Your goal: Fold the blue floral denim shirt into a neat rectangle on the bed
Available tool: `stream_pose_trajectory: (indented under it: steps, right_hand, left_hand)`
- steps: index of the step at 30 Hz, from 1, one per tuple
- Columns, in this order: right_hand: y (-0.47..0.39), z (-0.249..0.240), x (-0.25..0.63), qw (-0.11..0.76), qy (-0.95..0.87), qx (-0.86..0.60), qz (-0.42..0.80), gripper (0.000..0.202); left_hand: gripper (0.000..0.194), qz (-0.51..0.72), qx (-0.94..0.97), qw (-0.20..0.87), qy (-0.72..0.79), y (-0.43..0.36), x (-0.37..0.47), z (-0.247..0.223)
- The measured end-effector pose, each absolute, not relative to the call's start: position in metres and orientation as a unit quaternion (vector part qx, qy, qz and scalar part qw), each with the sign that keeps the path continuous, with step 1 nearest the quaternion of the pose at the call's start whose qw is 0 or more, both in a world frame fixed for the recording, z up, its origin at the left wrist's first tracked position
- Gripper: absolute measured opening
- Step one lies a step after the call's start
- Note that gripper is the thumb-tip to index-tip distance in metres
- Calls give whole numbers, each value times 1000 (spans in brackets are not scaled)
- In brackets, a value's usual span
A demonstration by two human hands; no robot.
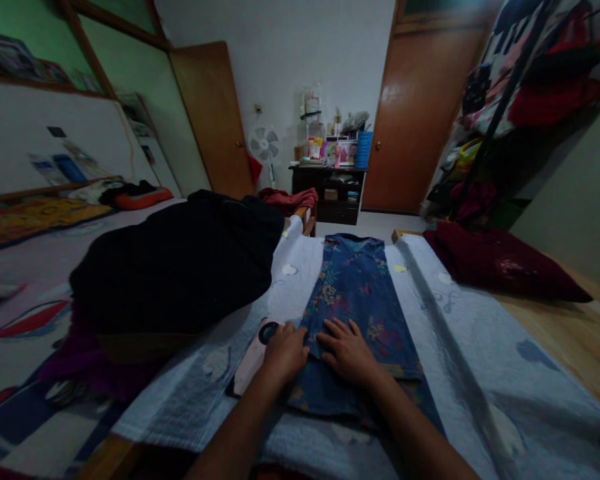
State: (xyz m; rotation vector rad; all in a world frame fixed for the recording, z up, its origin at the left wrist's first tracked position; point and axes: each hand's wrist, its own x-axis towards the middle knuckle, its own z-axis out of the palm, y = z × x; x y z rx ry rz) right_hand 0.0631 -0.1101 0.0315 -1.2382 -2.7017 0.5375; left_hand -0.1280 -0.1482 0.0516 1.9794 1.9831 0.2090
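A blue garment with a floral print lies folded into a long strip, its collar-like dark end away from me. My right hand rests flat on its lower part, fingers spread. At the garment's left edge is my left hand, its fingers apart and slightly bent, fingertips touching the cloth. Partly under that hand and forearm lies a pale pink phone or phone-like case with a round dark camera area. Near me, the garment's lower end shows a folded-over layer.
A light blue patterned cloth covers the surface beneath. To the left sits a large black clothing pile; a maroon cushion or folded cloth lies at right. Beyond are a fan, a dark cabinet and hanging clothes.
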Motion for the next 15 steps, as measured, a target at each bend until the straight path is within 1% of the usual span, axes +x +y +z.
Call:
stream_pose_trajectory:
  steps: [1, 3, 6, 8, 10, 13, 15]
  right_hand:
    - [-111, 30, 63, 65, -893, -410, 175, 44]
    - [-111, 27, 64, 70, -892, -410, 175, 43]
    - [-110, 25, 66, 74, -889, -413, 184, 43]
    - [-109, 25, 67, 75, -886, -414, 196, 44]
    - [-109, 26, 68, 75, -883, -415, 207, 46]
    - [-108, 26, 70, 75, -880, -415, 219, 47]
    - [-108, 27, 71, 72, -879, -413, 228, 47]
  left_hand:
    - [35, 74, 697, 134, 700, -139, -125, 56]
    - [33, 94, 709, 126, 687, -111, -119, 62]
    - [40, 136, 662, 159, 720, -54, -109, 61]
    - [42, 134, 637, 171, 739, -14, -105, 55]
    - [40, 126, 618, 184, 754, 20, -103, 48]
    - [32, 112, 596, 201, 769, 56, -105, 38]
    - [32, 107, 587, 207, 776, 72, -107, 34]
